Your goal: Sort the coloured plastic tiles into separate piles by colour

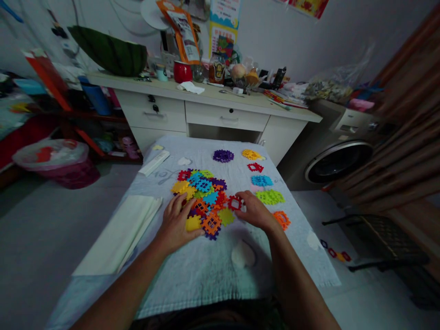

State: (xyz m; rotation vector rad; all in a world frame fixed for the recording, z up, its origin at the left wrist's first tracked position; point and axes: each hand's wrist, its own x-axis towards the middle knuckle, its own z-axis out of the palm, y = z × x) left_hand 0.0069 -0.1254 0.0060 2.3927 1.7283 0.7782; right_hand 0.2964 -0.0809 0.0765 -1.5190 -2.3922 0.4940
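A heap of plastic interlocking tiles (204,184) in mixed colours lies mid-table. My left hand (176,225) rests at the heap's near left side, fingers apart and touching it, near a yellow tile (193,223). At the heap's right side, my right hand (257,211) pinches a red square tile frame (230,203) between thumb and fingers. Beyond and to the right sit same-colour groups: purple tiles (223,156), yellow tiles (250,154), red tiles (255,167), blue tiles (261,180), green tiles (270,197) and orange tiles (282,220).
A pale cloth (220,275) covers the table. On its left are a folded white sheet (118,231) and a white box (155,163). A cluttered white desk (158,110) stands behind, a washing machine (323,133) to the right. A black stool (381,238) is at lower right.
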